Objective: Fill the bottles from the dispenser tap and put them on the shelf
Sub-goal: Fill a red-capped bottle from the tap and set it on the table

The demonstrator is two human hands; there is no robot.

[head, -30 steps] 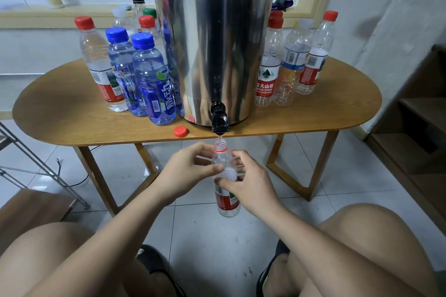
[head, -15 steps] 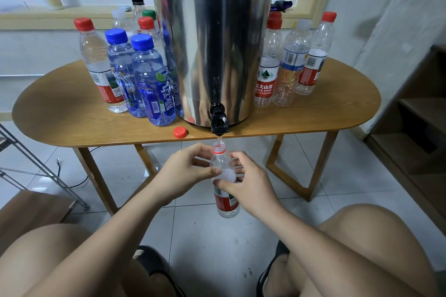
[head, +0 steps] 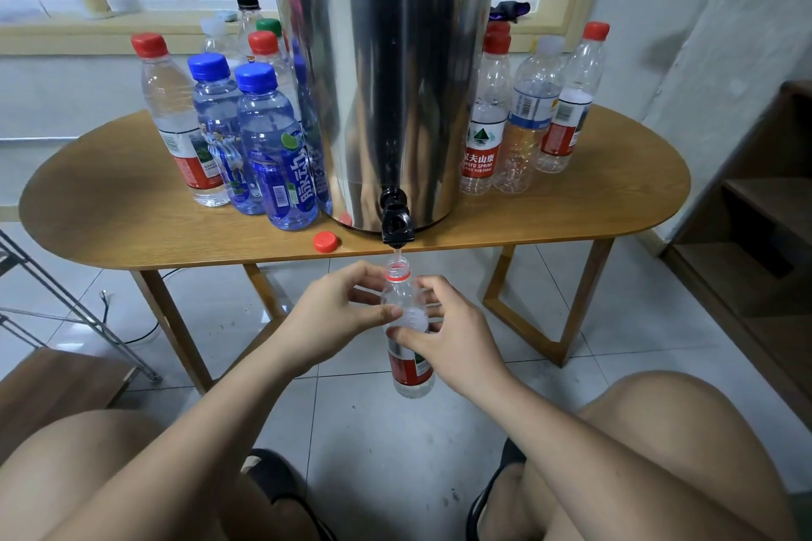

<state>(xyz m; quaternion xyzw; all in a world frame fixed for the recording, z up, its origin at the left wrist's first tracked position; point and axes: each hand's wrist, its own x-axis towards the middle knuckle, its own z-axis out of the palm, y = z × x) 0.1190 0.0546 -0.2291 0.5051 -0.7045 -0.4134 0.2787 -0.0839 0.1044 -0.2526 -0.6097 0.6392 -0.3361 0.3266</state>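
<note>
Wooden bench (head: 110,211): steel dispenser (head: 386,79), capped bottles (head: 272,154) either side. Item: open bottle (head: 406,369), gripped by left hand (head: 334,316) and right hand (head: 457,343) beneath tap (head: 396,226). Risk: mouth drifting off the stream, or overfilling, spills onto floor (head: 373,430).

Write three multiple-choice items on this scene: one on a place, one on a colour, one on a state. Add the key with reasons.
1. Where is the loose cap? A) on the floor B) on the table, left of the tap C) on the windowsill
2. What colour is the tap? A) white B) black C) red
3. How is the bottle under the tap? A) capped B) lying down C) open, gripped by left hand and right hand

Key: 1 B, it lies near the table's front edge; 2 B, its body is black; 3 C, its mouth is bare, both hands round it.
</note>
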